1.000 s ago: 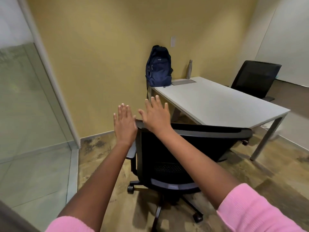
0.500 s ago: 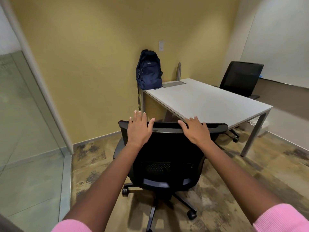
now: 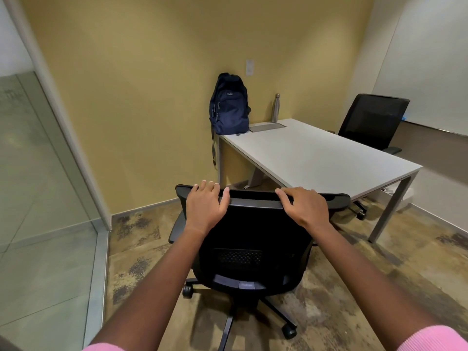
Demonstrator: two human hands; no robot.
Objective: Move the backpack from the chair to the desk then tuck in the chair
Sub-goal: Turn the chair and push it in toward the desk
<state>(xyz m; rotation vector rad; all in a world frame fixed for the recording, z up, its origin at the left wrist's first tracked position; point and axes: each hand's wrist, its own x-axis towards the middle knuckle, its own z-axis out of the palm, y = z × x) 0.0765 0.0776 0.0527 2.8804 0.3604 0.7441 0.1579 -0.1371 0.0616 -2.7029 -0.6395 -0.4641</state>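
I see both arms stretched forward and slightly downward from pink sleeves (image 3: pixel 435 338), reaching to the top edge of the black chair (image 3: pixel 253 249). My left hand (image 3: pixel 206 207) lies palm-down over the left part of the chair's top rail, wrist straight, with the fingers (image 3: pixel 202 184) curled over the far side of the rail and the thumb (image 3: pixel 225 198) pressed on the near face, so the hand is closed on the chair. My right hand (image 3: pixel 305 207) sits on the right part of the same rail, angled a little inward, its fingers wrapped over the top and the thumb (image 3: pixel 285 198) laid along the near edge, also gripping the chair. The two hands are apart, with a bare stretch of rail between them.

The chair stands on its wheels on the mottled floor (image 3: pixel 379 287), its back toward me, just short of the near corner of the white surface (image 3: pixel 316 155). The blue backpack (image 3: pixel 229 105) stands upright on the far left corner of that surface, against the yellow wall (image 3: pixel 152 84), with a strap hanging down past the edge. A metal bottle (image 3: pixel 276 107) stands near it to the right, and a grey flat pad (image 3: pixel 268 127) lies between them. A second black chair (image 3: pixel 372 120) is on the far side of the surface.
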